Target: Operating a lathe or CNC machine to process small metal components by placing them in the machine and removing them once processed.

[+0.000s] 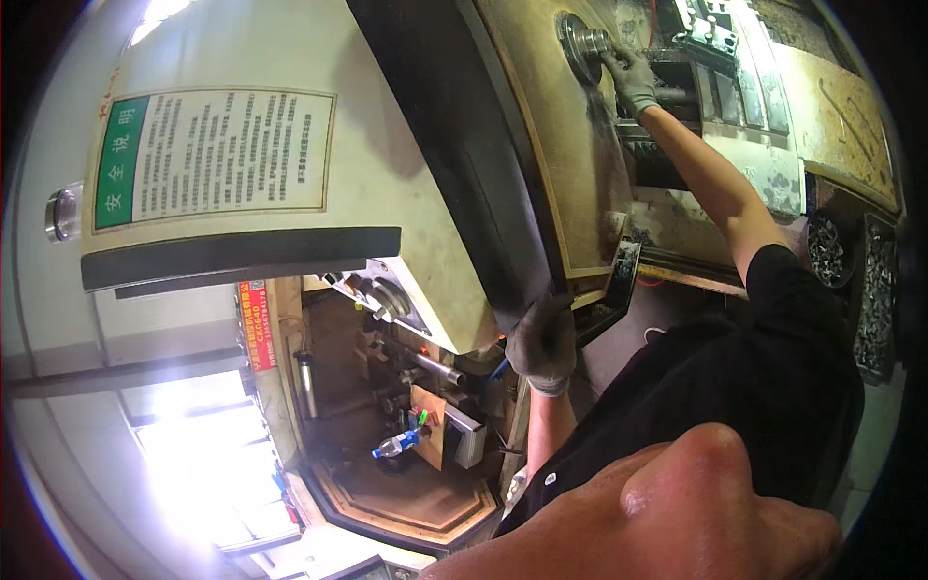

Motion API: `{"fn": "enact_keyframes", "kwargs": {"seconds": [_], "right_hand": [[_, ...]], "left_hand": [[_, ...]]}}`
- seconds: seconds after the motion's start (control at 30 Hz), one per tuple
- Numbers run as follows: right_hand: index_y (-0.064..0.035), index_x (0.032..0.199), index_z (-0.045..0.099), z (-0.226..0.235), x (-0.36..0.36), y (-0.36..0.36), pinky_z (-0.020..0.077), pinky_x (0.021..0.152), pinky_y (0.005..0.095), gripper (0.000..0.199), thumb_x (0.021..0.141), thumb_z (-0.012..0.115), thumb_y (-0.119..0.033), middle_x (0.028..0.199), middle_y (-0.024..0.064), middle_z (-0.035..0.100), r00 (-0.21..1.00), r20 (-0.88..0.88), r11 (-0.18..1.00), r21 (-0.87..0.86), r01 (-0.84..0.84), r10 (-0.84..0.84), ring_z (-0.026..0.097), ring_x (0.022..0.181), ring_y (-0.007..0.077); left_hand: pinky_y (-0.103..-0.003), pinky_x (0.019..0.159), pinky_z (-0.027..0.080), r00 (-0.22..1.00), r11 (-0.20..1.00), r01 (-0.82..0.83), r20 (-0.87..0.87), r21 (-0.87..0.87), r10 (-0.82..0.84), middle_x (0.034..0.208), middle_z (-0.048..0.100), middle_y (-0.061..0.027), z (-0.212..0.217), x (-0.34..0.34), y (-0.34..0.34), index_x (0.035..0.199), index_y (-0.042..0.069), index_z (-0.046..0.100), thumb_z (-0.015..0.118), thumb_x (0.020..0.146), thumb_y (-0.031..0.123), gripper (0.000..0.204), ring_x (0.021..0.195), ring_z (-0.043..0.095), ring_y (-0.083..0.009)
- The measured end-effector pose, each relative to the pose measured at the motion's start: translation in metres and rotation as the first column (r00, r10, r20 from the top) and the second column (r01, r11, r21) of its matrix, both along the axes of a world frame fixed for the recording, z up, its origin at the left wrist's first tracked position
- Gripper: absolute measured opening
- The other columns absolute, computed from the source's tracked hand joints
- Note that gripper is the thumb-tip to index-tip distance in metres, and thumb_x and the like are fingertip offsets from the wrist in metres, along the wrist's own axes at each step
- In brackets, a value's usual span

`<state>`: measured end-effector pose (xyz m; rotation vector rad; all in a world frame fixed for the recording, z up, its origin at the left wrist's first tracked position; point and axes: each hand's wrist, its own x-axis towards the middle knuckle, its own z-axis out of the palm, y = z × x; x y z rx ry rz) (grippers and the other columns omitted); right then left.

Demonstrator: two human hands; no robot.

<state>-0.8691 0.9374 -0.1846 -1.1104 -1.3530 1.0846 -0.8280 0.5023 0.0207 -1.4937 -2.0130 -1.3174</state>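
My gloved right hand [630, 77] reaches far into the lathe, fingers closed around the round metal chuck [580, 41], while my gloved left hand [543, 343] curls over the machine door edge [580, 290], apparently bracing my lean.

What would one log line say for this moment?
right hand: gloved, on lathe chuck | left hand: gloved, on machine housing edge
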Motion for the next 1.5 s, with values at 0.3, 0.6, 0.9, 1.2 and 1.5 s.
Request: {"fn": "enact_keyframes", "kwargs": {"seconds": [0.3, 0.6, 0.9, 1.2, 1.5], "right_hand": [[-0.0128, 0.118, 0.065, -0.036, -0.008, 0.034, 0.0459, 0.089, 0.036, 0.039, 0.088, 0.061, -0.038, 0.116, 0.015, 0.064, 0.959, 0.162, 0.851, 0.512, 0.119, -0.232, 0.063, 0.101, 0.0279], [-0.0152, 0.11, 0.07, -0.036, -0.019, 0.033, 0.0473, 0.086, 0.0373, 0.044, 0.085, 0.057, -0.05, 0.106, 0.0127, 0.068, 0.95, 0.313, 0.998, 0.058, -0.031, 0.011, 0.064, 0.101, 0.0313], [-0.0151, 0.115, 0.067, -0.035, 0.002, 0.044, 0.0478, 0.084, 0.0389, 0.046, 0.087, 0.057, -0.05, 0.11, 0.0138, 0.067, 0.945, 0.317, 0.959, 0.284, -0.015, -0.079, 0.064, 0.101, 0.0316], [-0.0084, 0.115, 0.067, -0.003, -0.016, 0.005, 0.0483, 0.085, 0.0317, 0.037, 0.087, 0.064, -0.034, 0.108, 0.0153, 0.068, 0.981, 0.194, 0.998, 0.064, 0.004, -0.016, 0.066, 0.098, 0.0243], [-0.0081, 0.109, 0.069, 0.004, 0.001, 0.009, 0.0501, 0.08, 0.0356, 0.043, 0.084, 0.064, -0.043, 0.1, 0.0171, 0.069, 0.981, 0.192, 0.995, 0.099, 0.014, -0.033, 0.067, 0.093, 0.0296]], "left_hand": [[-0.038, 0.058, 0.05, 0.997, 0.993, 0.0, -0.074, -0.121, -0.009, 0.074, 0.065, -0.0123, 0.035, 0.013, 0.002, 0.086, 0.005, 0.068, 0.064, 0.074, 0.005, 0.013, 0.064, 0.063, -0.0322], [-0.041, 0.104, 0.033, 0.947, 0.851, -0.282, -0.015, 0.443, 0.322, 0.13, 0.048, -0.0235, 0.06, -0.072, -0.072, 0.133, -0.01, 0.039, 0.049, 0.082, -0.003, 0.053, 0.121, 0.047, -0.0299], [-0.037, 0.097, 0.042, 0.938, 0.916, -0.325, -0.045, 0.237, 0.344, 0.118, 0.057, -0.0196, 0.084, -0.168, -0.037, 0.124, -0.006, 0.049, 0.044, 0.095, 0.015, 0.036, 0.109, 0.056, -0.0284], [-0.04, 0.087, 0.047, 0.814, 0.862, -0.468, -0.285, 0.197, 0.507, 0.109, 0.063, -0.0188, 0.09, -0.168, -0.044, 0.116, -0.006, 0.056, 0.042, 0.097, 0.019, 0.034, 0.098, 0.06, -0.029], [-0.041, 0.09, 0.045, 0.84, 0.864, -0.46, -0.215, 0.205, 0.499, 0.114, 0.06, -0.0206, 0.089, -0.159, -0.037, 0.118, -0.007, 0.055, 0.044, 0.096, 0.018, 0.035, 0.103, 0.058, -0.0317]]}}
